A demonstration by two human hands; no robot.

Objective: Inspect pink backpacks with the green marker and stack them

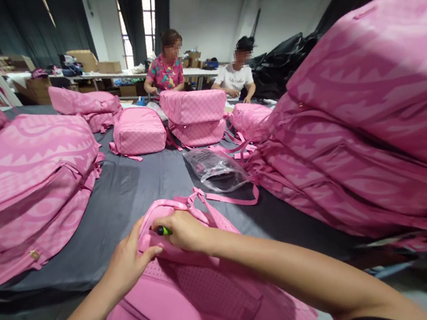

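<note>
Right hand (186,230) grasped 1 tool (163,231) | left hand (131,255) pinched bag (170,300) beside this grip | risk: tool could snag bag, because it sagged loosely below grip

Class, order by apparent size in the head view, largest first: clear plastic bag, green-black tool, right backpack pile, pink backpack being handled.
1. Right backpack pile
2. Pink backpack being handled
3. Clear plastic bag
4. Green-black tool

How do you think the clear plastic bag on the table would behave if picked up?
The clear plastic bag would probably be floppy and light, since its thin film lies crumpled. Its glossy surface suggests it may be slightly slippery.
</note>
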